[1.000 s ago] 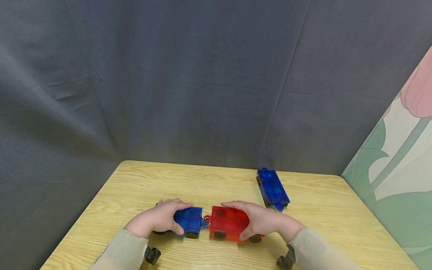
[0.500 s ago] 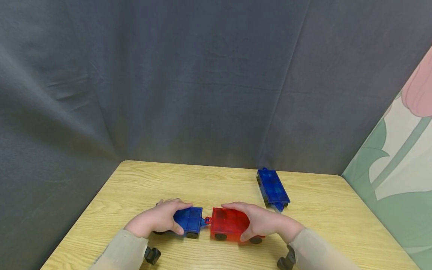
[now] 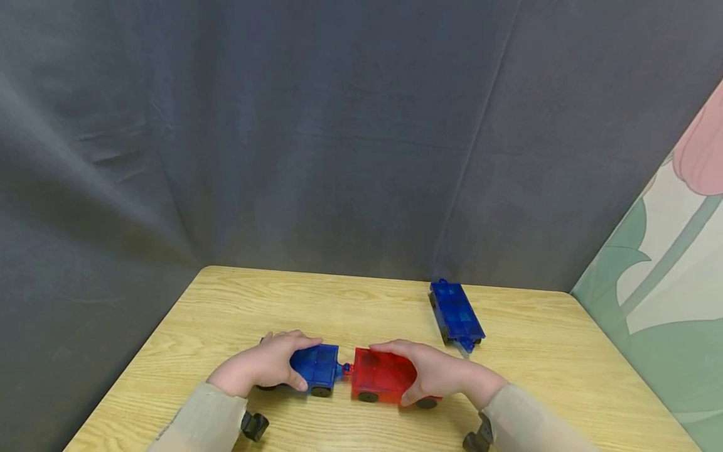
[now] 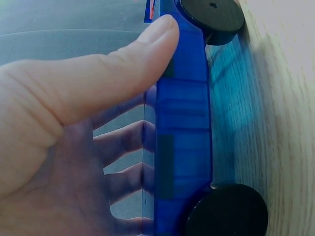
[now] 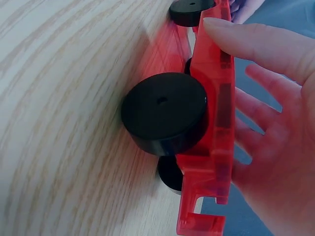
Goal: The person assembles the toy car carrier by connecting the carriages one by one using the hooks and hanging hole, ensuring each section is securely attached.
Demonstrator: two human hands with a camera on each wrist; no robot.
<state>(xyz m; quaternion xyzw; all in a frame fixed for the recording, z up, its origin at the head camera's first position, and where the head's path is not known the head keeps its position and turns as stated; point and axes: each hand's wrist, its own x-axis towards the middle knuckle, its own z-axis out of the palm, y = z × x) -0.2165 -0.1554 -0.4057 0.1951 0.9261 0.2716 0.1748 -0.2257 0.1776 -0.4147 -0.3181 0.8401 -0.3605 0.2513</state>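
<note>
Coupling movement: compared with one second earlier, the small red plastic ring (image 3: pixel 350 370) sits lower, with blue showing inside it; the inner end of the translucent red plastic wagon (image 3: pixel 381 373) has dipped with it.
Coupling condition: ring meets the blue plastic hitch (image 3: pixel 340 371); whether fully seated cannot be told.
Left hand (image 3: pixel 279 363): grips the translucent blue plastic wagon (image 3: pixel 317 364), thumb on the near side wall, fingers spread along the far side and visible through the plastic.
Right hand (image 3: pixel 435 369): holds the red wagon likewise, thumb on the near side, fingers across to the far side.
Wagon positions: end to end over the middle of the pale wood-grain worktop (image 3: pixel 350 307), roughly parallel to its far edge; blue toward the left edge, red toward the right.
Red wagon's outer end: carries a notched red hook (image 5: pixel 199 222).
Black round wheels (image 5: pixel 165 110): face the worktop; contact of every wheel cannot be told.
Second blue plastic wagon (image 3: pixel 456 312): standing slantwise at the far edge, nearer the far right corner than the far left.
</note>
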